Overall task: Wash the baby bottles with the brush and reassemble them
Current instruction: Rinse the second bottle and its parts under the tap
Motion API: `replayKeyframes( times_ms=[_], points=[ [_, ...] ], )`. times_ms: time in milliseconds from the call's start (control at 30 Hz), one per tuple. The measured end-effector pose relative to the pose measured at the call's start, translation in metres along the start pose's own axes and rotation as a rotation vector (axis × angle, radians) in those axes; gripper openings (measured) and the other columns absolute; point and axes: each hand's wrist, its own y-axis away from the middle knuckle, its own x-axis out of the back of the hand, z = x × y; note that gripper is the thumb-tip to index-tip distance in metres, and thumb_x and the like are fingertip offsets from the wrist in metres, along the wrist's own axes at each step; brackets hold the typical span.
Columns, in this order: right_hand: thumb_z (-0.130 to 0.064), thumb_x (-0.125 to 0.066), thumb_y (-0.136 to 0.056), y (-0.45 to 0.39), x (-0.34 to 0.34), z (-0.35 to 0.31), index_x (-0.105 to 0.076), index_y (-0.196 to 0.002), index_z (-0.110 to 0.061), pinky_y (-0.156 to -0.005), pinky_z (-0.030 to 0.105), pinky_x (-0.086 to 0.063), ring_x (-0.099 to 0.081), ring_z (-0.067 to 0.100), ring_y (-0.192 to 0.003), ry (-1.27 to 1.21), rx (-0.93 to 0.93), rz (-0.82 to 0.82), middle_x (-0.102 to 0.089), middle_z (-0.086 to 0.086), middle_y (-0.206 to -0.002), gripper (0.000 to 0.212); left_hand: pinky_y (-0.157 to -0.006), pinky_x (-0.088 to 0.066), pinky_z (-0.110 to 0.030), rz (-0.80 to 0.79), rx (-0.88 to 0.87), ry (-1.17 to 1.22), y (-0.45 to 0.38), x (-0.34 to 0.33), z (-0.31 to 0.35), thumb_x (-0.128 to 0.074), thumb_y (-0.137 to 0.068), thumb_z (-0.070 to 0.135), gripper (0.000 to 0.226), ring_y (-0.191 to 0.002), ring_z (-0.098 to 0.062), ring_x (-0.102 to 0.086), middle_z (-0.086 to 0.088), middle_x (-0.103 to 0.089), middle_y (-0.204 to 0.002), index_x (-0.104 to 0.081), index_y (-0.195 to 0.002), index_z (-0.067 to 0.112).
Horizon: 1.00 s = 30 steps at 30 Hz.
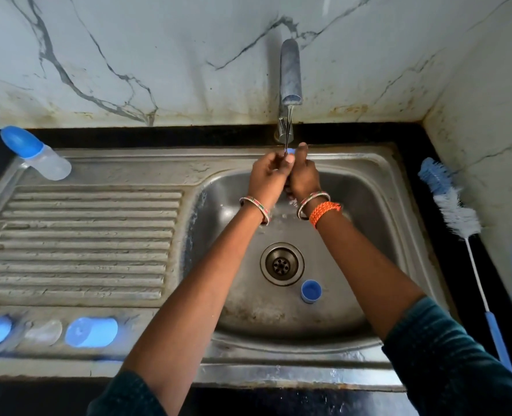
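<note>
both hands, left hand [269, 171] and right hand [304, 175], pinch a small blue part [291, 151] under the tap [290, 73], upper centre, probably to rinse it; brush [455, 211] lies idle at right.

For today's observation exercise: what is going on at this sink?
A person holds both hands, left hand and right hand, under the tap, rinsing a small blue part. An assembled baby bottle lies on the drainboard. The bottle brush lies unused on the right.
</note>
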Motion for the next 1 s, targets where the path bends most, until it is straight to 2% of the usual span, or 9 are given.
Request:
replayKeyframes(
  times_ms=[100,200,333,400,500,600,733,867,1000],
  points=[
    [-0.057,-0.013,-0.099,0.004,0.008,-0.006,-0.045,-0.061,-0.014,-0.037,0.011,-0.024,-0.033,0.012,-0.030,-0.194,-0.290,-0.266,-0.036,-0.001,-0.038,0.065,-0.076,-0.045,-0.019,-0.022,-0.163,-0.207,0.006,0.009,-0.012,-0.055,-0.086,0.019,0.022,-0.080,-0.007,-0.058,-0.001,-0.063,-0.086,-0.064,-0.097,0.002],
    [-0.058,-0.020,-0.098,0.008,0.015,-0.004,-0.042,-0.061,-0.015,-0.036,0.011,-0.026,-0.033,0.008,-0.031,-0.356,-0.465,-0.488,-0.038,-0.002,-0.040,0.061,-0.066,-0.043,-0.012,0.002,-0.197,-0.249,0.005,0.019,-0.020,-0.055,-0.088,0.015,0.016,-0.067,0.007,-0.053,0.000,-0.060,-0.078,-0.065,-0.089,0.002],
    [-0.041,-0.040,-0.100,0.011,0.008,-0.005,-0.056,-0.087,-0.008,-0.053,0.024,-0.048,-0.055,0.015,-0.056,-0.587,-0.334,-0.395,-0.060,0.009,-0.067,0.039,-0.043,-0.040,-0.015,0.154,0.114,0.124,-0.007,0.018,-0.023,-0.045,-0.097,0.005,0.025,-0.044,0.000,-0.046,0.002,-0.055,-0.060,-0.056,-0.076,0.013],
    [-0.025,-0.048,-0.099,0.010,0.009,0.000,-0.055,-0.092,-0.010,-0.060,0.024,-0.052,-0.058,0.018,-0.069,-0.608,-0.193,-0.377,-0.060,0.012,-0.084,0.018,-0.042,-0.041,-0.015,0.120,0.318,0.381,-0.008,0.016,-0.020,-0.040,-0.099,0.007,0.025,-0.043,-0.002,-0.050,-0.002,-0.059,-0.067,-0.056,-0.081,0.014],
    [-0.005,-0.062,-0.088,0.003,0.019,0.019,-0.052,-0.092,-0.013,-0.070,0.030,-0.058,-0.065,0.027,-0.086,-0.257,0.113,-0.294,-0.062,0.017,-0.100,0.014,-0.053,-0.051,-0.019,0.000,0.540,0.630,-0.004,0.019,-0.013,-0.037,-0.102,0.016,0.023,-0.059,-0.008,-0.062,-0.007,-0.064,-0.082,-0.058,-0.092,0.012],
    [-0.005,-0.067,-0.081,0.005,0.026,0.025,-0.057,-0.090,-0.005,-0.074,0.029,-0.052,-0.062,0.022,-0.088,0.214,0.511,-0.163,-0.063,0.008,-0.094,0.013,-0.061,-0.053,-0.022,-0.074,0.613,0.635,-0.007,0.018,-0.012,-0.037,-0.101,0.014,0.023,-0.074,-0.015,-0.060,-0.008,-0.062,-0.087,-0.058,-0.093,0.012],
    [-0.016,-0.068,-0.082,-0.002,0.040,0.024,-0.066,-0.095,-0.008,-0.084,0.036,-0.046,-0.054,0.030,-0.104,0.665,0.826,-0.214,-0.060,0.014,-0.110,0.015,-0.063,-0.051,-0.019,-0.086,0.458,0.480,-0.014,0.018,-0.017,-0.036,-0.092,-0.015,0.029,-0.074,-0.015,-0.056,-0.006,-0.061,-0.082,-0.059,-0.099,0.001],
    [-0.023,-0.069,-0.076,-0.019,0.056,0.012,-0.057,-0.127,-0.028,-0.103,0.055,-0.033,-0.030,0.041,-0.135,1.233,0.903,-0.167,-0.032,0.017,-0.150,0.054,-0.070,-0.052,-0.020,-0.034,0.322,0.245,-0.017,0.024,-0.022,-0.052,-0.087,-0.014,0.036,-0.066,-0.007,-0.063,0.012,-0.068,-0.060,-0.056,-0.122,-0.004],
    [-0.016,-0.070,-0.076,-0.009,0.040,0.016,-0.057,-0.122,-0.013,-0.095,0.052,-0.044,-0.045,0.041,-0.124,1.060,0.948,-0.051,-0.046,0.021,-0.138,0.048,-0.066,-0.056,-0.019,-0.070,0.338,0.346,-0.019,0.021,-0.018,-0.045,-0.089,-0.016,0.034,-0.063,-0.006,-0.066,0.007,-0.070,-0.064,-0.058,-0.117,-0.001]
  ],
)
